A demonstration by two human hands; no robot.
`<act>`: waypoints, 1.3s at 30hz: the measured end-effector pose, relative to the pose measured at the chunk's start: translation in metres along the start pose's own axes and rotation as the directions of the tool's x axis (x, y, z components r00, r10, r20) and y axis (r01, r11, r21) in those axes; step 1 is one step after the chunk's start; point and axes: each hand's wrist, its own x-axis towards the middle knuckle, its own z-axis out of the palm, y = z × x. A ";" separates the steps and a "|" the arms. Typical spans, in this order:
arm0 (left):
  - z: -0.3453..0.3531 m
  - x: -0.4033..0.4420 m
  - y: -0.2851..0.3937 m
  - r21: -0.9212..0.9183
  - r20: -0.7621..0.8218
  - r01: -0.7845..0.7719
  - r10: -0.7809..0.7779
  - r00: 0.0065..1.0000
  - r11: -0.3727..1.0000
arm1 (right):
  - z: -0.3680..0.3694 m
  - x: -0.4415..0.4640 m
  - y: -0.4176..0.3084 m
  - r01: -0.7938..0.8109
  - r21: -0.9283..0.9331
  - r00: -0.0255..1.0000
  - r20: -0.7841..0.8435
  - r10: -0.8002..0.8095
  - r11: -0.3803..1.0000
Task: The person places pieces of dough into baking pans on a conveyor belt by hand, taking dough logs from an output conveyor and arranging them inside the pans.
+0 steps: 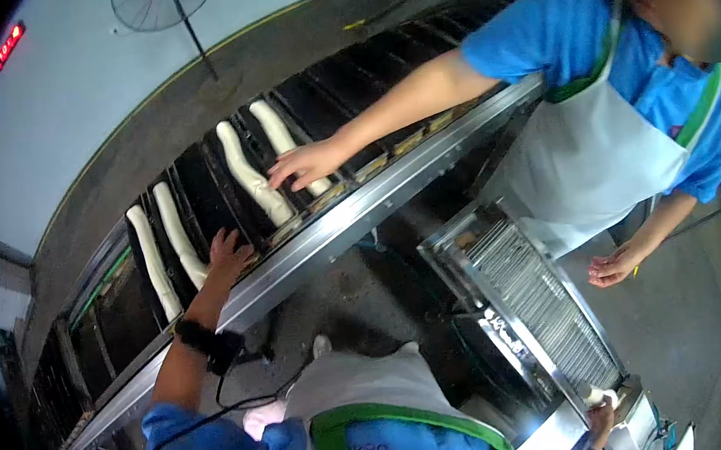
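My left hand, with a dark strap on its wrist, reaches over the near edge of the conveyor's dark trays. Its fingers are spread and hold nothing. Just left of it lies a long white dough strip, with another dough strip farther left. At the lower right, my right hand is closed around a small white dough piece at the end of a slatted machine. Part of that grip is hidden.
A co-worker in a blue shirt and white apron stands at right; their hand touches a wrinkled dough strip. Another dough strip lies beyond. A metal rail edges the conveyor. A fan stands behind.
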 end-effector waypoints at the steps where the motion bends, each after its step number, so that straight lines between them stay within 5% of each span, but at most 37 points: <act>1: 0.002 0.020 -0.009 0.332 -0.015 -0.051 0.059 0.998 0.942 | 0.013 -0.026 -0.009 0.046 -0.010 0.999 -0.021 -0.047 0.999; 2: 0.003 0.041 -0.016 0.626 0.006 -0.101 0.125 0.992 0.773 | 0.031 -0.056 -0.020 0.092 -0.021 0.995 -0.041 -0.093 0.996; 3: 0.002 0.048 -0.009 0.627 0.029 -0.107 0.115 0.993 0.771 | 0.022 -0.053 -0.023 0.317 -0.525 0.948 0.149 -0.281 0.790; 4: 0.012 0.043 -0.024 0.497 0.026 -0.163 0.173 0.985 0.852 | -0.006 -0.038 -0.021 0.489 -0.816 0.831 0.329 -0.449 0.308; 6: 0.006 0.049 -0.029 0.375 0.058 -0.200 0.193 0.980 0.905 | 0.120 -0.136 -0.053 0.473 -0.433 0.875 0.338 -0.347 0.767; 7: -0.002 0.054 -0.034 0.393 0.205 -0.461 0.413 0.887 0.795 | 0.185 -0.175 -0.063 0.220 -0.141 0.931 0.325 -0.164 0.965; 9: -0.018 0.059 -0.038 0.371 0.351 -0.674 0.576 0.738 0.638 | 0.236 -0.199 -0.071 0.216 -0.143 0.920 0.360 -0.152 0.966; 11: -0.029 0.047 -0.015 0.215 0.231 -0.576 0.532 0.815 0.789 | 0.281 -0.205 -0.076 0.445 -0.272 0.858 0.404 -0.318 0.853; 13: -0.048 0.042 -0.010 0.157 0.159 -0.537 0.516 0.842 0.829 | 0.365 -0.253 -0.077 0.495 -0.244 0.815 0.462 -0.349 0.834; 15: -0.071 0.062 -0.038 0.476 0.447 -0.764 0.629 0.636 0.435 | 0.428 -0.280 -0.075 0.494 -0.118 0.719 0.613 -0.328 0.862; 17: -0.081 0.034 -0.022 0.438 0.407 -0.783 0.679 0.611 0.442 | 0.486 -0.274 -0.073 0.673 -0.080 0.433 0.849 -0.304 0.735; 19: -0.084 0.015 -0.009 0.123 0.180 -0.496 0.472 0.863 0.859 | 0.553 -0.271 -0.072 0.663 -0.055 0.193 0.976 -0.099 0.747; 20: -0.090 0.021 -0.031 0.233 0.206 -0.623 0.588 0.782 0.747 | 0.596 -0.292 -0.069 0.632 -0.104 0.078 0.994 0.071 0.768; 21: -0.096 0.017 -0.038 0.232 0.185 -0.613 0.584 0.790 0.755 | 0.640 -0.323 -0.053 0.609 -0.158 -0.046 0.971 0.233 0.777; 23: -0.097 0.010 -0.041 0.032 -0.097 -0.330 0.331 0.939 0.944 | 0.701 -0.356 -0.014 0.545 -0.280 -0.160 0.891 0.426 0.790; 24: -0.100 0.004 -0.045 0.104 -0.136 -0.329 0.341 0.930 0.939 | 0.725 -0.357 0.015 0.608 -0.335 -0.176 0.827 0.534 0.720; 25: -0.102 -0.001 -0.053 0.095 -0.153 -0.327 0.338 0.928 0.940 | 0.738 -0.364 0.046 0.600 -0.294 -0.304 0.777 0.551 0.744; 27: -0.102 -0.011 -0.066 0.237 -0.182 -0.307 0.353 0.918 0.922 | 0.748 -0.363 0.090 0.767 -0.230 -0.283 0.717 0.637 0.599; 31: -0.095 -0.035 -0.056 0.374 -0.106 -0.303 0.365 0.925 0.876 | 0.737 -0.359 0.087 0.768 -0.231 -0.381 0.584 0.717 0.597; 36: -0.078 -0.037 -0.016 0.659 -0.008 -0.305 0.412 0.911 0.688 | 0.718 -0.296 0.045 0.690 -0.343 -0.255 0.709 0.658 0.637; 37: -0.065 -0.015 -0.022 0.729 -0.030 -0.362 0.556 0.831 0.581 | 0.706 -0.270 0.020 0.674 -0.379 -0.164 0.760 0.628 0.634; 38: -0.057 0.005 -0.011 0.849 0.175 -0.494 0.781 0.599 0.188 | 0.692 -0.248 -0.003 0.670 -0.341 -0.159 0.802 0.576 0.659; 39: -0.049 0.020 -0.006 0.734 -0.016 -0.391 0.589 0.808 0.556 | 0.681 -0.219 -0.008 0.621 -0.391 -0.104 0.818 0.566 0.679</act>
